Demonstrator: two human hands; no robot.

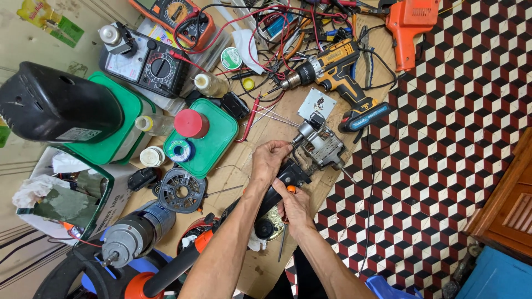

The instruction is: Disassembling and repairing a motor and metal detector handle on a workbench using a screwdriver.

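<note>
1. The left hand has its fingers clenched on the rear of a dismantled grey motor unit, which lies just below the metal plate near the right edge of the wooden surface.
2. The right hand, below and left of the motor unit, has its fingers wrapped round an orange-handled tool and the black housing joined to the unit.
3. Above the motor unit, a yellow cordless drill lies just beside the plate, hemmed by red and black wires.
4. Left of the motor unit, a green lid carries a red cap; a black fan wheel sits below it.
5. Right of the motor unit the surface ends; patterned floor tiles give open room.
</note>
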